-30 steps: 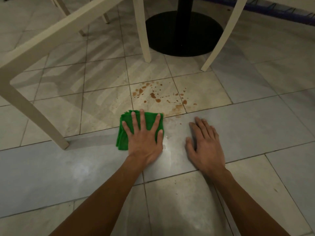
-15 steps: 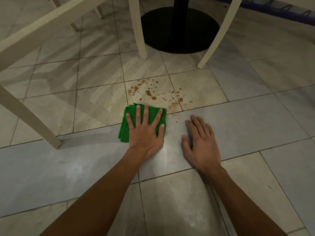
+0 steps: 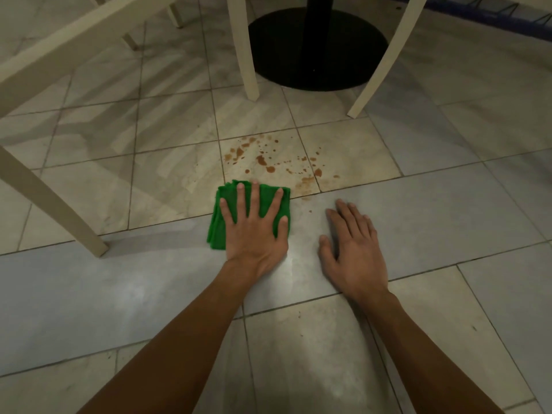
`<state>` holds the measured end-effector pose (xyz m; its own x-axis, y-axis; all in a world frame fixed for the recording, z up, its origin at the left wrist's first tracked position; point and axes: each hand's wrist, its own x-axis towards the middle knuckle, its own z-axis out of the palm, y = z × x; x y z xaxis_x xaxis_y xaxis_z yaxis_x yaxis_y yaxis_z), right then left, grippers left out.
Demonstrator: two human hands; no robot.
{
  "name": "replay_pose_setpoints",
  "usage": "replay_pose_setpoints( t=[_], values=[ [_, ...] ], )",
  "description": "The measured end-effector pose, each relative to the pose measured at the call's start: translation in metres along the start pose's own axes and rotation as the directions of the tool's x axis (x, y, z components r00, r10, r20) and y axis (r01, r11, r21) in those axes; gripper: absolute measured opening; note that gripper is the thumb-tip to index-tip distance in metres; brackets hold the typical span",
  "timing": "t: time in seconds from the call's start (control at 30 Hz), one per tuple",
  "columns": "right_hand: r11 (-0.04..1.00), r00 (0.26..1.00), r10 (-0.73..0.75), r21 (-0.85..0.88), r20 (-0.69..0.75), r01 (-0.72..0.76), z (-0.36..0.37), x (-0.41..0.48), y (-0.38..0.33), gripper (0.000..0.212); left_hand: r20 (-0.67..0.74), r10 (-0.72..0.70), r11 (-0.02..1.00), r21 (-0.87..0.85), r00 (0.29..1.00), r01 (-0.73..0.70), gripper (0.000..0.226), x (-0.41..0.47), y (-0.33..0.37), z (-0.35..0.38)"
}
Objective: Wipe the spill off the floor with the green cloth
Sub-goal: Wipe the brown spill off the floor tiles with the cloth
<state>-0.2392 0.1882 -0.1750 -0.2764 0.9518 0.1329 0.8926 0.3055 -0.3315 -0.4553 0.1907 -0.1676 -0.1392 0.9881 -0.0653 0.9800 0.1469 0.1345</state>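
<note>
Left hand (image 3: 254, 231) flat on the folded green cloth (image 3: 219, 225), fingers (image 3: 255, 201) splayed and released, pressing rather than gripping, likely to spread weight for the push. Cloth on the tiled floor (image 3: 89, 294), just short of the brown spill (image 3: 268, 164). Right hand (image 3: 352, 252) open, palm down beside, probably bracing. Spill unwiped.

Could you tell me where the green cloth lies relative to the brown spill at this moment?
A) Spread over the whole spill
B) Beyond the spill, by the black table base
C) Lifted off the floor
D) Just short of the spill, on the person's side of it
D: the left hand presses the green cloth flat on the floor, and the brown spill lies uncovered just beyond its far edge.
</note>
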Motion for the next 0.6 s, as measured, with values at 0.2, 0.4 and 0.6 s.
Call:
replay_pose_setpoints(
  t=[0.2, 0.4, 0.6],
  values=[
    [1.0, 1.0, -0.006, -0.001, 0.001, 0.006, -0.001, -0.001, 0.0, 0.065, -0.01, 0.103, 0.995, 0.012, 0.995, -0.103, 0.063, -0.036, -0.036, -0.001],
    [1.0, 1.0, -0.007, 0.001, 0.015, 0.007, 0.0, -0.001, 0.002, 0.066, 0.023, -0.029, 1.0, 0.007, 0.999, 0.029, 0.066, -0.012, -0.04, -0.005],
    [1.0, 1.0, -0.003, -0.003, 0.009, 0.003, 0.0, -0.001, 0.0, 0.066, 0.036, 0.107, 0.994, 0.029, 0.994, -0.108, 0.065, -0.028, 0.009, 0.0]
  ],
)
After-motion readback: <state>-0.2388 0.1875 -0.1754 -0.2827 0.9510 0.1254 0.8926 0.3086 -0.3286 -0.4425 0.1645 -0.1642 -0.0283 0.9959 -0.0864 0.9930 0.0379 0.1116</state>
